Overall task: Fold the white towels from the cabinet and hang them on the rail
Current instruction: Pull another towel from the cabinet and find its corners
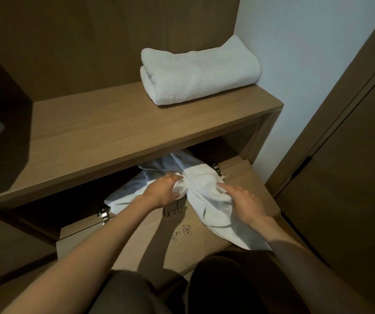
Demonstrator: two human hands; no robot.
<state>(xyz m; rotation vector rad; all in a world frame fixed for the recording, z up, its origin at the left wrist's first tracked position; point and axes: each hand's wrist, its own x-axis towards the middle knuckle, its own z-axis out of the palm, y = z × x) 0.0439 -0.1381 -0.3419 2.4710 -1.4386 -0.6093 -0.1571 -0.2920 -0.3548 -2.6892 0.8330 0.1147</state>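
A loose white towel (pixel 207 184) spills out of the low cabinet compartment under the wooden shelf, its far end still inside in shadow. It lies across the dropped-down cabinet door (pixel 150 236). My left hand (pixel 164 190) grips a bunched fold of this towel near its middle. My right hand (pixel 242 201) lies on the towel's right part, fingers curled into the cloth. A second white towel (pixel 200 71), folded thick, sits on top of the shelf at the back right. No rail is in view.
The wooden shelf (pixel 105 137) juts out above the open compartment. Metal hinges (pixel 104 211) hold the flap, which bears handwritten marks. A white wall and a dark door (pixel 345 177) stand to the right. My knees are at the bottom edge.
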